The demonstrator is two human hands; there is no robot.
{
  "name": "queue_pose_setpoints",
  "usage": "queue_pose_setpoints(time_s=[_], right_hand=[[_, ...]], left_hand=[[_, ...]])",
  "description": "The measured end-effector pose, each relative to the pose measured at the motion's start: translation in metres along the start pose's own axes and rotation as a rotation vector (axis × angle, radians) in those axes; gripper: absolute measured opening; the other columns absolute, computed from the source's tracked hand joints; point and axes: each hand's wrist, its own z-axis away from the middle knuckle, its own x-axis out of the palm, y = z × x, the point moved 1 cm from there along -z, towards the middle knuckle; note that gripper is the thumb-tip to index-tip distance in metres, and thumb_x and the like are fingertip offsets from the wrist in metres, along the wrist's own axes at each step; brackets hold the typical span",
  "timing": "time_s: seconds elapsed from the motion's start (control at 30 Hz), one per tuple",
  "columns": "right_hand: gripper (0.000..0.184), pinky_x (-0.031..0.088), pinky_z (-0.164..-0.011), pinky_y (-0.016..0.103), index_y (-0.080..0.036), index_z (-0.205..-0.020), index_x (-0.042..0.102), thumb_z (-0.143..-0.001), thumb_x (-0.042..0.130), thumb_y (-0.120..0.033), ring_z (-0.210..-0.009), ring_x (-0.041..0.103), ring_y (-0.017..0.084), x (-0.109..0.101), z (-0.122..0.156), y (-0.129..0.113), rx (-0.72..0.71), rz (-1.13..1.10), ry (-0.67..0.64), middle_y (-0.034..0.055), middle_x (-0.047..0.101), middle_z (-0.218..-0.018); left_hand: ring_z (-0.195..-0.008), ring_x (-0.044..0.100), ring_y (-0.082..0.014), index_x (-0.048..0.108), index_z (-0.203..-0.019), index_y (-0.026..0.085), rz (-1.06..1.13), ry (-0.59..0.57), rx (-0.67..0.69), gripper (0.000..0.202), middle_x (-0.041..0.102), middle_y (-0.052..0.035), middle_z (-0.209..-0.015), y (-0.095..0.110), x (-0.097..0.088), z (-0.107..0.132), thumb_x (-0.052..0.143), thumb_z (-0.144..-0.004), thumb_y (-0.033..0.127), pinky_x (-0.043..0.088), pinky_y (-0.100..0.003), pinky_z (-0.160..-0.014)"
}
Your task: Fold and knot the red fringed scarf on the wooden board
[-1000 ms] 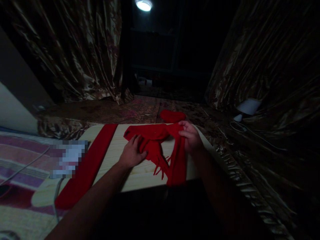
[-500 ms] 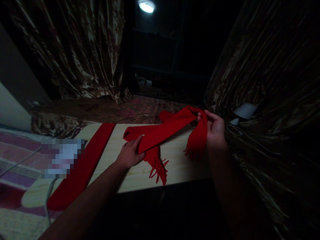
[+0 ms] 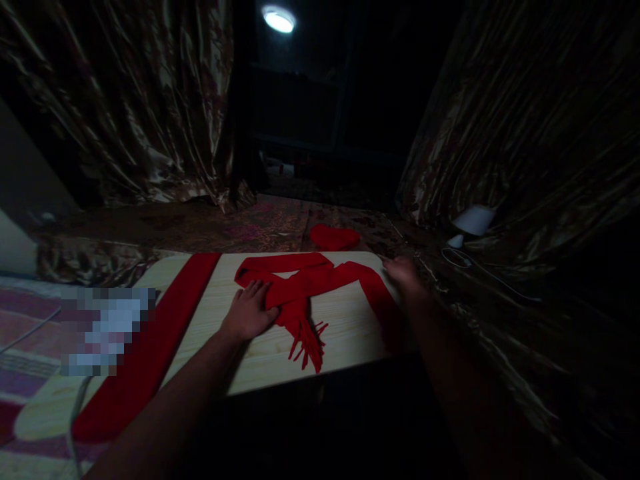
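A red scarf (image 3: 310, 283) with fringed ends lies in a crossed loop on a pale wooden tabletop (image 3: 240, 363). My left hand (image 3: 250, 312) rests on the scarf near its left fold, with fingers spread flat. At the tabletop's right edge is my right hand (image 3: 403, 275), close beside the part of the scarf that bends toward me. Its fingers are blurred and partly hidden, so whether it touches the cloth is unclear. One fringed end points toward me; the other sits in shadow near my right forearm.
A long red strip of cloth (image 3: 165, 333) crosses the tabletop at left, beside a blurred-out item (image 3: 107, 333) and a grey cable (image 3: 75, 427). Behind the table lies a red bundle (image 3: 334, 237). A small white lamp (image 3: 474, 220) stands at right; patterned curtains (image 3: 190, 100) hang behind.
My right hand has lowered the raised part of the scarf onto the tabletop and moved down to its right edge. My left hand stays on the scarf. The view has shifted slightly.
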Motion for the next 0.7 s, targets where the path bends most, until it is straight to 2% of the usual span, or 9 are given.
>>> queue_pose_setpoints(time_s=[0.07, 0.17, 0.27, 0.37, 0.43, 0.57, 0.63, 0.7], right_hand=[[0.018, 0.047, -0.065, 0.029, -0.016, -0.075, 0.068, -0.076, 0.066, -0.034, -0.076, 0.067, 0.024, 0.002, 0.007, 0.006, 0.005, 0.076, -0.044, 0.0092, 0.070, -0.077], [0.036, 0.047, -0.069, 0.027, -0.017, -0.082, 0.069, -0.076, 0.069, -0.053, -0.081, 0.068, 0.022, 0.004, 0.026, 0.006, -0.119, 0.256, -0.167, 0.0085, 0.073, -0.084], [0.056, 0.049, -0.075, 0.030, -0.016, -0.099, 0.070, -0.071, 0.071, -0.064, -0.095, 0.068, 0.027, 0.006, 0.048, 0.001, -0.246, 0.600, -0.314, 0.0154, 0.073, -0.104], [0.066, 0.050, -0.081, 0.036, -0.013, -0.110, 0.069, -0.068, 0.074, -0.063, -0.105, 0.067, 0.033, 0.008, 0.065, 0.000, -0.228, 0.815, -0.432, 0.0211, 0.068, -0.118], [0.067, 0.050, -0.084, 0.038, -0.013, -0.116, 0.066, -0.071, 0.072, -0.062, -0.108, 0.066, 0.034, 0.009, 0.069, 0.001, -0.202, 0.810, -0.437, 0.0223, 0.065, -0.123], [0.065, 0.049, -0.091, 0.041, -0.011, -0.122, 0.059, -0.082, 0.064, -0.061, -0.114, 0.063, 0.035, 0.007, 0.062, 0.010, -0.139, 0.633, -0.254, 0.0257, 0.063, -0.125], [0.064, 0.048, -0.093, 0.044, -0.012, -0.120, 0.059, -0.077, 0.071, -0.057, -0.116, 0.062, 0.037, 0.007, 0.054, 0.019, -0.081, 0.543, -0.197, 0.0259, 0.064, -0.123], [0.061, 0.049, -0.091, 0.043, -0.014, -0.110, 0.061, -0.064, 0.084, -0.047, -0.114, 0.063, 0.038, 0.010, 0.046, 0.031, -0.020, 0.406, -0.205, 0.0232, 0.067, -0.117]], left_hand=[[-0.147, 0.033, -0.0342, 0.037, -0.155, 0.011, 0.020, 0.014, -0.004, 0.079, 0.038, -0.0192, -0.158, -0.001, 0.000, 0.000, 0.051, -0.087, 0.050, 0.029, -0.050, -0.117], [-0.147, 0.034, -0.0339, 0.031, -0.158, 0.018, 0.045, 0.040, 0.018, 0.079, 0.038, -0.0170, -0.159, -0.001, -0.001, 0.001, 0.052, -0.088, 0.047, 0.030, -0.050, -0.117], [-0.147, 0.034, -0.0339, 0.032, -0.158, 0.028, 0.052, 0.064, 0.071, 0.074, 0.039, -0.0118, -0.159, -0.001, -0.002, 0.004, 0.052, -0.089, 0.044, 0.030, -0.053, -0.116], [-0.147, 0.033, -0.0343, 0.035, -0.156, 0.033, 0.062, 0.081, 0.112, 0.069, 0.040, -0.0085, -0.159, 0.002, -0.005, 0.006, 0.051, -0.089, 0.042, 0.030, -0.055, -0.116], [-0.147, 0.033, -0.0346, 0.037, -0.155, 0.035, 0.071, 0.093, 0.129, 0.065, 0.040, -0.0079, -0.158, 0.003, -0.007, 0.008, 0.049, -0.091, 0.043, 0.030, -0.057, -0.115], [-0.147, 0.033, -0.0341, 0.042, -0.151, 0.039, 0.095, 0.113, 0.190, 0.059, 0.039, -0.0053, -0.160, 0.003, -0.008, 0.009, 0.046, -0.094, 0.051, 0.029, -0.060, -0.115], [-0.147, 0.033, -0.0329, 0.045, -0.150, 0.039, 0.103, 0.127, 0.232, 0.057, 0.039, -0.0040, -0.160, 0.002, -0.006, 0.009, 0.047, -0.094, 0.052, 0.028, -0.058, -0.116], [-0.147, 0.034, -0.0317, 0.049, -0.147, 0.038, 0.102, 0.142, 0.263, 0.055, 0.041, -0.0035, -0.158, 0.000, -0.003, 0.008, 0.048, -0.094, 0.051, 0.029, -0.056, -0.117]])
